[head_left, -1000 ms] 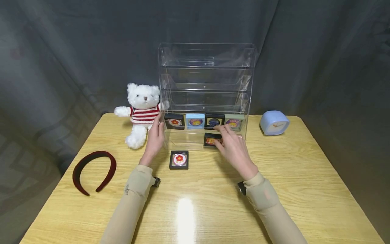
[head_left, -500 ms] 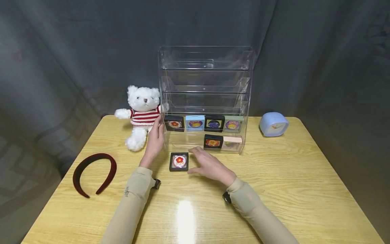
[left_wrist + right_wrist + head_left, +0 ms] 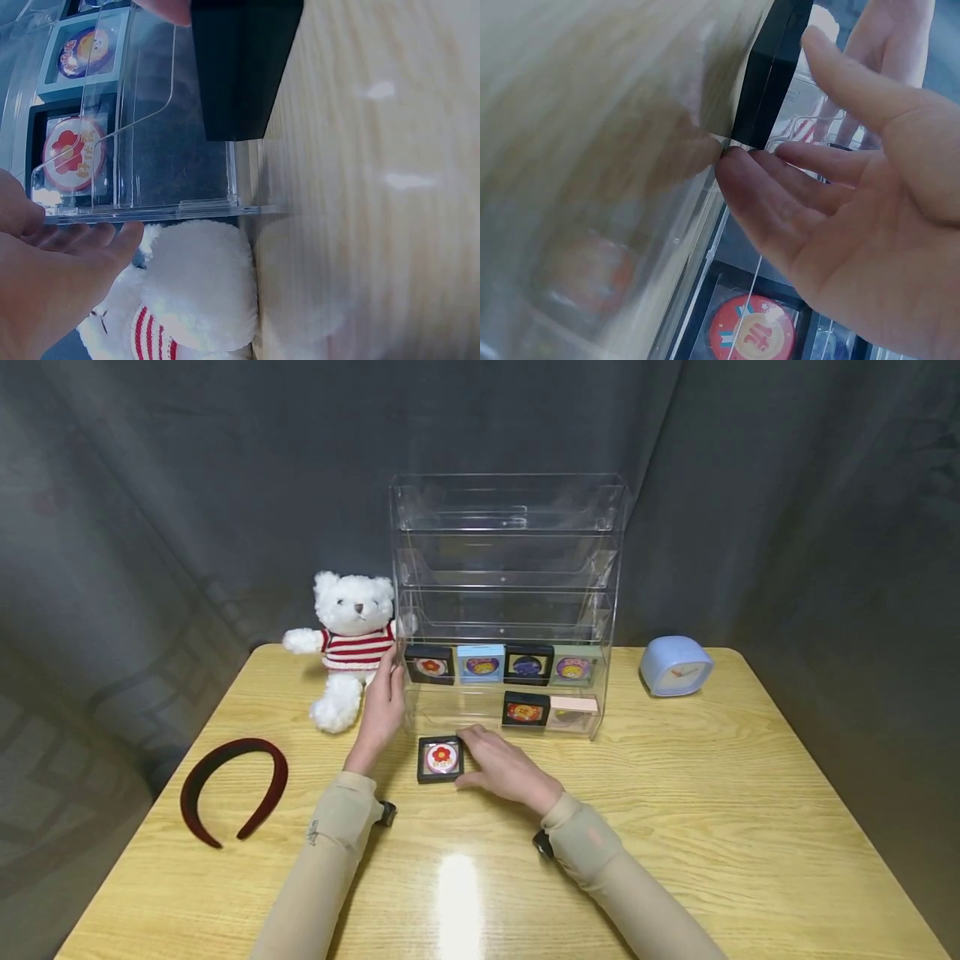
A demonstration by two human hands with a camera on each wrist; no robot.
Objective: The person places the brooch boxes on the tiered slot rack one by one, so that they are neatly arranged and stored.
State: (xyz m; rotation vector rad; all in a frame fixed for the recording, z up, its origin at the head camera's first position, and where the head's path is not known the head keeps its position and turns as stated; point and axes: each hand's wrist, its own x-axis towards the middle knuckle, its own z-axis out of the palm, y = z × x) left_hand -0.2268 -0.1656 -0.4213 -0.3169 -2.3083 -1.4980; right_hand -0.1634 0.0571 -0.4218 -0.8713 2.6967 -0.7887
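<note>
My left hand (image 3: 381, 710) rests along the left side of a clear acrylic display rack (image 3: 504, 587), its fingers extended in the left wrist view. On the table before the rack lies a black-framed badge case (image 3: 441, 759) with a red flower badge. My right hand (image 3: 510, 768) reaches its right edge, thumb near the front corner and fingers at the rear one. In the right wrist view the fingers (image 3: 769, 184) are spread at the end of the case. A row of badge cases, including a light blue case (image 3: 481, 664), fills the second tier from the bottom.
On the lowest tier, a black case (image 3: 525, 708) and a pink case (image 3: 573, 712) stand at the right. A white teddy bear (image 3: 354, 610) sits left of the rack. A dark red headband (image 3: 191, 785) lies front left, and a blue clock (image 3: 676, 666) stands right.
My right hand has left the cases on the lowest tier and come left and down to the case on the table. The left hand has stayed at the rack.
</note>
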